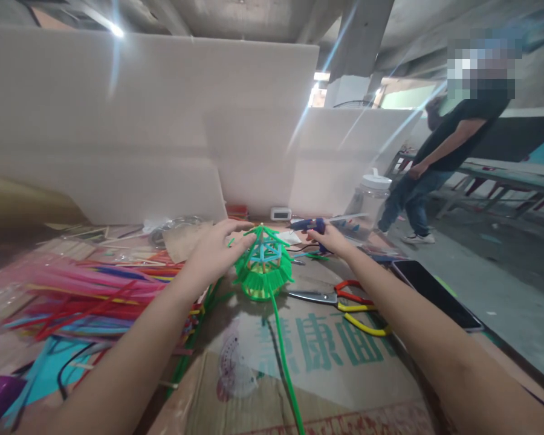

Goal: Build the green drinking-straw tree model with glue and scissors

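My left hand point(220, 244) is at the left side of a small pavilion model point(263, 272), its thumb and fingers closed about the edge of the upper roof. The model has green fuzzy pipe-cleaner roofs and a light blue lattice between them, and it stands upright on cardboard. A long green pipe cleaner point(281, 356) runs from its base towards me. My right hand point(335, 238) is wrapped round a blue hot glue gun point(315, 225), whose nozzle points left towards the model's top. Scissors point(335, 298) with red and yellow handles lie under my right forearm.
Bundles of coloured pipe cleaners point(95, 296) cover the left side. A black phone point(435, 293) lies at the right edge. Behind stand a clear bottle point(374, 196), a small white digital device point(281, 214) and white boards point(140, 121). A person point(453, 139) stands beyond, right.
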Available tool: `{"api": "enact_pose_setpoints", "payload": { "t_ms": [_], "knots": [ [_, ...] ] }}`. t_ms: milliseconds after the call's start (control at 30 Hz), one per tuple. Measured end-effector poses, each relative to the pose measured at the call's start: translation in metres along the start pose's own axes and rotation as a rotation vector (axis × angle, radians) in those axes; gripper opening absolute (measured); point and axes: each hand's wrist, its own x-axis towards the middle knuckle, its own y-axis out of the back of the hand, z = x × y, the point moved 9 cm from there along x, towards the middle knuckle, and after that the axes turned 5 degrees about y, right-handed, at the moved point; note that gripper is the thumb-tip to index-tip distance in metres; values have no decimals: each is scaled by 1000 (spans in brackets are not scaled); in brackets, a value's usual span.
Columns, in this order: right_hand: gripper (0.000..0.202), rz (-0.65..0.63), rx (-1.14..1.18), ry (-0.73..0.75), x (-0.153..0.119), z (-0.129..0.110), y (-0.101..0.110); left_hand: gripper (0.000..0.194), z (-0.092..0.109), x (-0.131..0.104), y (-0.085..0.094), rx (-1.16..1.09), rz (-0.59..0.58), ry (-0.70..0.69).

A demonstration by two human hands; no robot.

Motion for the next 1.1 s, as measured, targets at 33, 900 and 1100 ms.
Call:
{"api": "enact_pose_setpoints", "payload": {
  "t_ms": [33, 900, 1100],
  "knots": [
    [32, 6, 43, 3, -2, -3, 2, 38, 0, 0, 0, -1, 1, 0],
    [22, -32, 69, 392, -82, -164, -3, 38, 2, 2, -12, -77, -44, -7],
    [20, -49, 66, 392, -82, -164, -11, 41, -3, 1, -13, -123, -42, 25]
  ]
}}
